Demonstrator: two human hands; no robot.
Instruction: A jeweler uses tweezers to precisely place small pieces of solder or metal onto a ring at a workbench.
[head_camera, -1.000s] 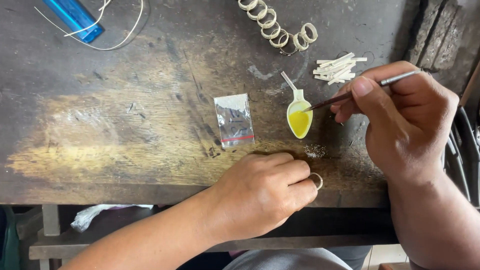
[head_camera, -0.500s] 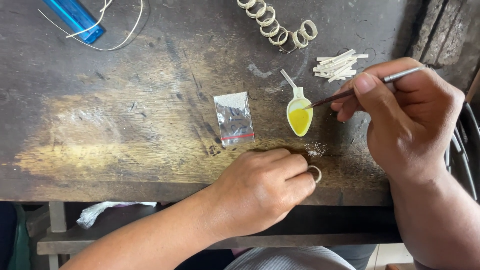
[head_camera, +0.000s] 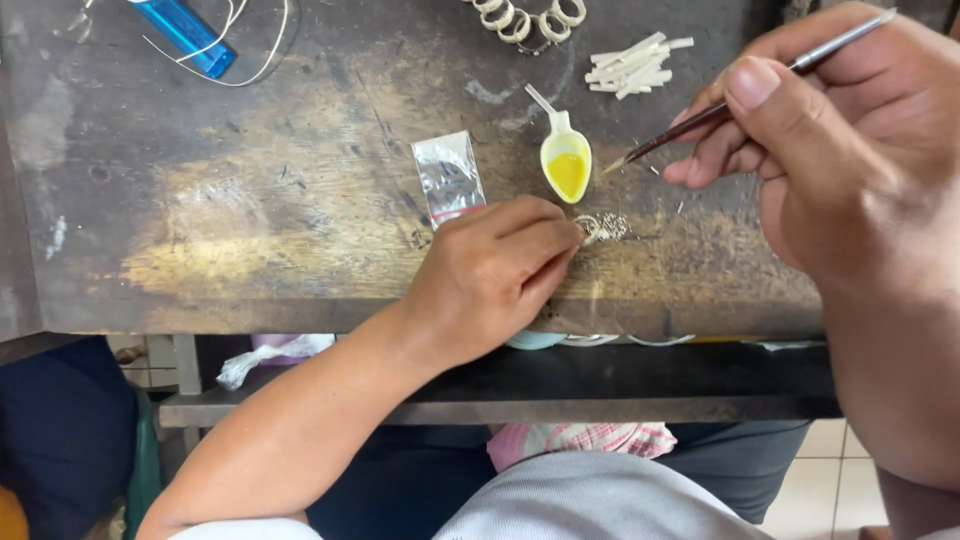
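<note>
the left hand (head_camera: 490, 275) lies on the dark worn bench (head_camera: 200, 220), fingers curled, and its fingertips pinch a small ring (head_camera: 590, 230). the ring is half covered by the fingers, so its shape is hard to see. just beside the fingertips, on the far side of the ring, there is a little heap of pale grains (head_camera: 612, 226); what it is i cannot tell.

the right hand (head_camera: 840, 150) grips a thin brush (head_camera: 740, 100) between thumb and fingers, closed around the handle. the tip of the brush points down toward the spoon (head_camera: 565, 160), very near its edge but not touching. the spoon is small and white, with yellow liquid in its bowl, and it lies just above the pinching fingertips.

just to the left of the left hand's knuckles lies a small clear plastic bag (head_camera: 449, 178), flat and rectangular, with a thin red line near its lower edge. its corner is close to the hand.

far from both hands, at the top edge, there are a blue lighter (head_camera: 185, 35), cut off by the frame, a loop of white wire (head_camera: 250, 60), a row of pale rings (head_camera: 525, 20), also cut off, and a pile of short pale sticks (head_camera: 635, 65) just above the brush tip.

under the bench a pink checked cloth (head_camera: 585, 440) shows partly, hidden by the shelf.
</note>
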